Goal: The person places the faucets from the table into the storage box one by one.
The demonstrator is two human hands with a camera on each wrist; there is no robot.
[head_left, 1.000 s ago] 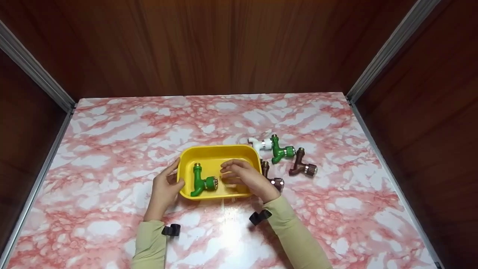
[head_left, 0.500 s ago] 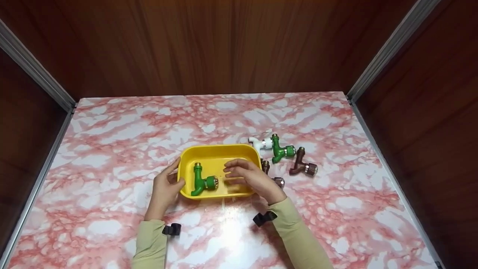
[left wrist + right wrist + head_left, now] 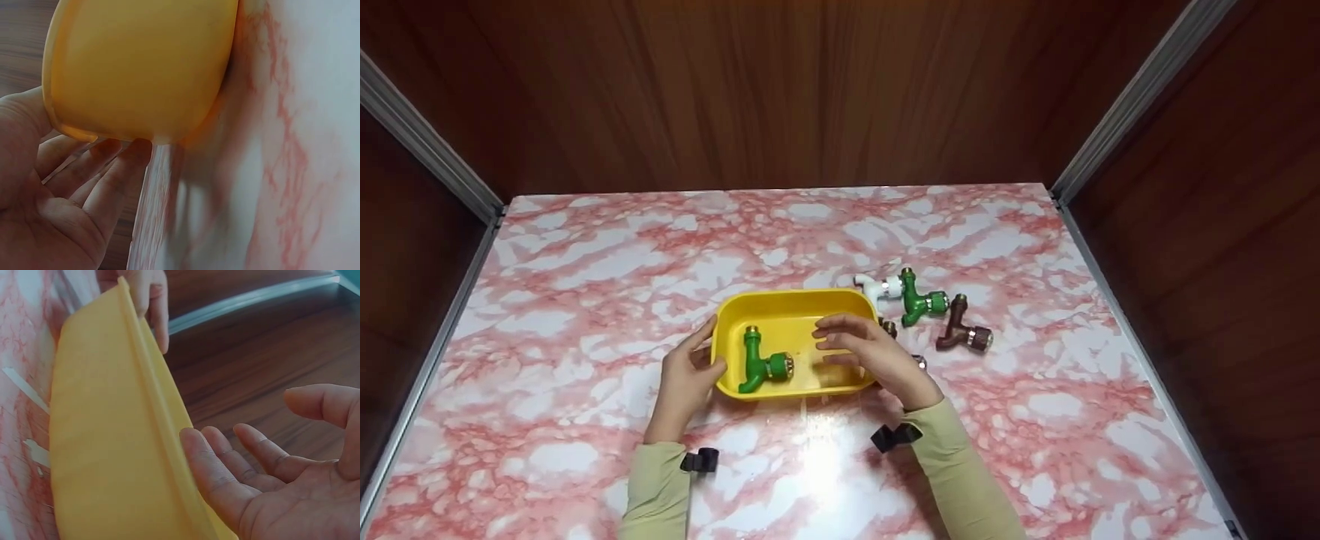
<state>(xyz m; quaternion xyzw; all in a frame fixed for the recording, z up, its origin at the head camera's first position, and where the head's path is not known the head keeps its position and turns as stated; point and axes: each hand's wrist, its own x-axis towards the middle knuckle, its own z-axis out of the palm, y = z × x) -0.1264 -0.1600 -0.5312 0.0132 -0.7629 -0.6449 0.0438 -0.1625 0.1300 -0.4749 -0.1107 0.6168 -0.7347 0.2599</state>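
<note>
The left hand [image 3: 684,381] pinches the left end of the yellow tray [image 3: 795,301], thumb inside the rim; the right hand [image 3: 881,361], fingers loosely spread and holding nothing, is over its right end. The green tap [image 3: 757,366] lies inside, toward its left. A tug on that one-sided grip could swing the tray into the brown tap [image 3: 889,328] (mostly hidden) just right of it. Since a second ago, the right hand has shifted rightward, covering more of that tap.

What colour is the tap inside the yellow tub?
The tap is mostly green; the head view shows it best.
</note>
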